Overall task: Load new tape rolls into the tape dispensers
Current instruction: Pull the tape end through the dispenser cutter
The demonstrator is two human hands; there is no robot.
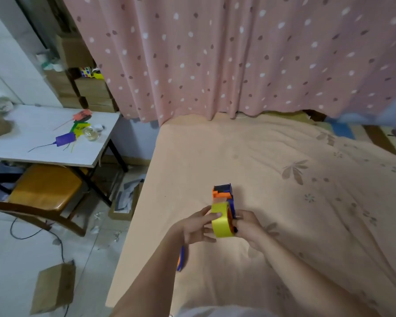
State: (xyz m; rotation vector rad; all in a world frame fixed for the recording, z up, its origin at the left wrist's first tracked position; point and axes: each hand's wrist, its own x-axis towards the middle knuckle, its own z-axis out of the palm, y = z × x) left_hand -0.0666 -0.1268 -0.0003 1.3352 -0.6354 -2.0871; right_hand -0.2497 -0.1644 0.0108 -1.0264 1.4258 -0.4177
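Note:
A yellow tape roll (pixel 221 219) stands on edge against a blue and orange tape dispenser (pixel 224 193), both over the peach bedsheet (pixel 238 156). My left hand (pixel 198 225) grips the roll from the left, thumb on its top. My right hand (pixel 247 226) holds the dispenser's right side, its fingers partly hidden behind the roll. A blue and orange flat part (pixel 181 259) lies on the sheet just under my left wrist.
The bed's left edge runs beside a floor with a cardboard box (pixel 53 289) and a cable. A white table (pixel 44 143) at the left carries purple, red and yellow tools and a glass jar; a wooden chair (pixel 44 188) stands under it. A pink dotted curtain (pixel 238 53) hangs behind the bed.

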